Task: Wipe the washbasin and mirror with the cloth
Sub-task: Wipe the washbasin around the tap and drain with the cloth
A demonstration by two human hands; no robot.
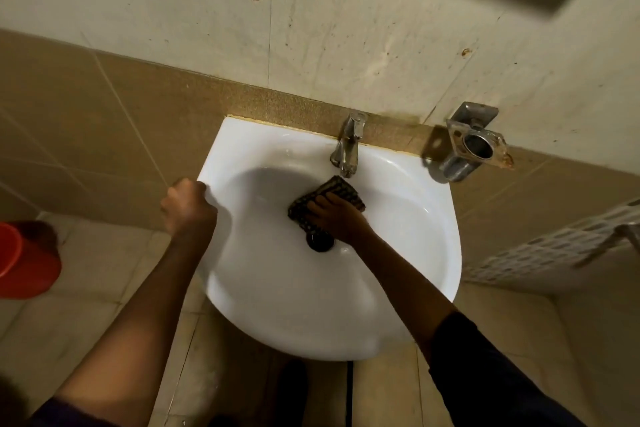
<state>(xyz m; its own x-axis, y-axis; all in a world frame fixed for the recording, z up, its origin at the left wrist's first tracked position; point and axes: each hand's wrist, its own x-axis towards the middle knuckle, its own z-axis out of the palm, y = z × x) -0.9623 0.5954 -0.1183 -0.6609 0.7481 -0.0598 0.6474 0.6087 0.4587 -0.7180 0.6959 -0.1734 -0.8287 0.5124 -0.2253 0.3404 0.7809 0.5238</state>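
A white washbasin (398, 253) hangs on the tiled wall below me. Inside its bowl lies a dark checked cloth (341, 190), just above the black drain (320, 242) and under the metal tap (348, 146). My right hand (337, 218) presses flat on the cloth with fingers spread over it. My left hand (188, 204) is curled around the basin's left rim. No mirror is in view.
A metal wall holder (474, 144) sticks out to the right of the tap. A red bucket (26, 260) stands on the floor at the far left. A white perforated rack (568, 246) is at the right edge. Stained pale wall tiles rise behind the basin.
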